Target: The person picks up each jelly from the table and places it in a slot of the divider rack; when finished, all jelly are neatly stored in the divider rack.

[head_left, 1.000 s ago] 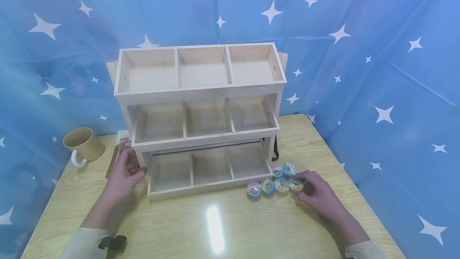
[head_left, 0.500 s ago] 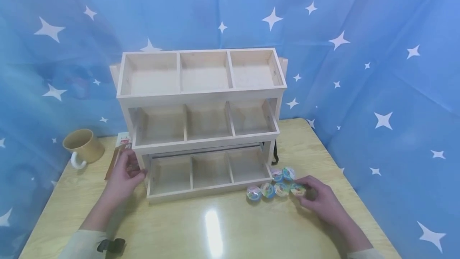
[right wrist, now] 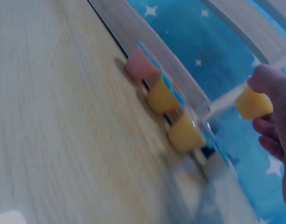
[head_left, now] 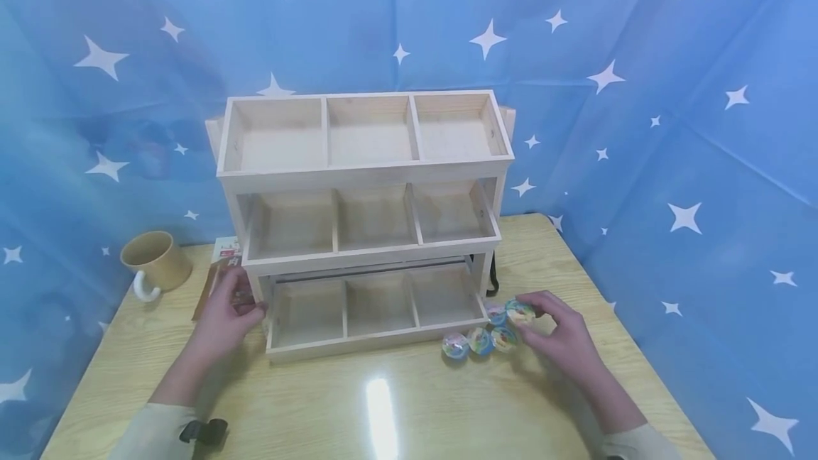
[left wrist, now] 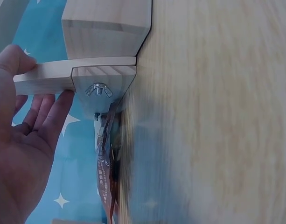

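A three-tier wooden rack (head_left: 367, 171), each tier split into three compartments, stands on the table. At its left side, my left hand (head_left: 224, 311) holds the wooden upright (left wrist: 45, 77), thumb on one face and fingers on the other, near a wing nut (left wrist: 99, 89). My right hand (head_left: 562, 336) pinches a small yellow jelly cup (right wrist: 253, 103) between thumb and fingers, raised off the table. Below it, a pink jelly cup (right wrist: 140, 65) and two yellow jelly cups (right wrist: 162, 98) line up by the rack's front right corner. Another jelly cup (head_left: 495, 314) sits behind, partly hidden.
A tan mug (head_left: 156, 260) with a white handle stands at the back left of the table (head_left: 307, 410). Beside it, a brown packet (head_left: 207, 286) lies by the rack's left side. A black strap (head_left: 493, 279) hangs behind the right upright. A star-patterned blue curtain encloses the back and sides.
My right hand has lifted the rightmost jelly cup from the front row and moved it slightly up and left. My left hand keeps its hold on the rack.
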`<move>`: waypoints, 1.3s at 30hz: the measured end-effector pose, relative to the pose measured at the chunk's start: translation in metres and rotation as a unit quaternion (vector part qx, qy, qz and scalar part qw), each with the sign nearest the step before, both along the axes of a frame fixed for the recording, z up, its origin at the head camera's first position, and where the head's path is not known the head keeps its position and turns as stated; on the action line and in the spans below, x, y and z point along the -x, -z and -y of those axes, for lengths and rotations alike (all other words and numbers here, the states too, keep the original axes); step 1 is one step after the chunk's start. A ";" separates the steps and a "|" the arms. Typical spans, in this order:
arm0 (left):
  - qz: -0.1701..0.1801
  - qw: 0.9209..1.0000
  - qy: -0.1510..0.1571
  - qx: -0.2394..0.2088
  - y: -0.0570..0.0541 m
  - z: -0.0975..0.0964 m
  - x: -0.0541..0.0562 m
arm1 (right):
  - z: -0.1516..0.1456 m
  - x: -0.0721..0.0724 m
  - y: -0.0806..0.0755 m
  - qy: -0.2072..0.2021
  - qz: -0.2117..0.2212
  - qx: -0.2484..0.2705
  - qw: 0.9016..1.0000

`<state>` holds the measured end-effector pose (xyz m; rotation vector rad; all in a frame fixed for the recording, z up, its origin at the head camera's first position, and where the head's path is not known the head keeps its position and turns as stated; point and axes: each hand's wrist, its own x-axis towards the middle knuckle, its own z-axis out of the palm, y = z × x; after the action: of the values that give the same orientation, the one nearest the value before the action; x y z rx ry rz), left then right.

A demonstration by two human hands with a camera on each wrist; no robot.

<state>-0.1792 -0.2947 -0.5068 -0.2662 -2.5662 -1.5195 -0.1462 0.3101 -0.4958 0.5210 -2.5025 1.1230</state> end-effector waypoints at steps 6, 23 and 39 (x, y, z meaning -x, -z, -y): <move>-0.006 1.000 -0.002 0.003 0.002 0.000 0.000 | 0.030 0.014 -0.007 -0.028 -0.001 0.006 1.000; -0.017 1.000 -0.005 -0.008 0.003 0.002 -0.001 | 0.119 0.049 -0.030 -0.131 0.077 -0.046 0.987; 0.001 1.000 -0.013 -0.002 0.000 0.000 -0.002 | 0.186 0.071 -0.027 -0.242 0.127 -0.029 0.962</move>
<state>-0.1773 -0.2947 -0.5064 -0.2301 -2.5586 -1.5157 -0.2173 0.1237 -0.4692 1.1166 -2.7106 1.3623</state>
